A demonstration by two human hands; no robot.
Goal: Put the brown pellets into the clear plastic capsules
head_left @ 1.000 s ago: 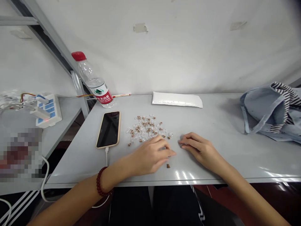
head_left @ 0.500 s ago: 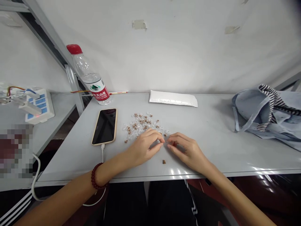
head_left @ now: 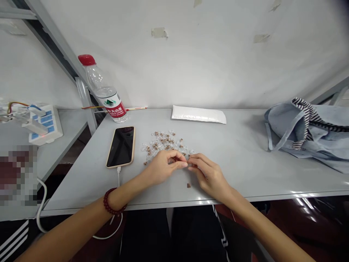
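Note:
My left hand (head_left: 166, 165) is closed in a pinch, thumb against forefinger, just above the table. Right beside it, my right hand (head_left: 207, 173) has its fingertips drawn together, almost touching those of the left. Whatever sits between the fingertips is too small to make out. Behind my hands lies a loose pile of tiny clear pieces with brown parts (head_left: 160, 140), partly covered by the left hand. A small flat brown piece (head_left: 188, 185) rests on the table in front of the fingertips.
A phone (head_left: 121, 147) with a white cable lies left of the pile. Behind it stands a water bottle (head_left: 110, 98) with a red cap. A white padded packet (head_left: 199, 114) lies along the wall, and a light blue cloth bag (head_left: 286, 127) sits at the right.
The right hand has moved left, closing the gap between the two sets of fingertips. The left thumb and forefinger have come together. The whole view has shifted slightly.

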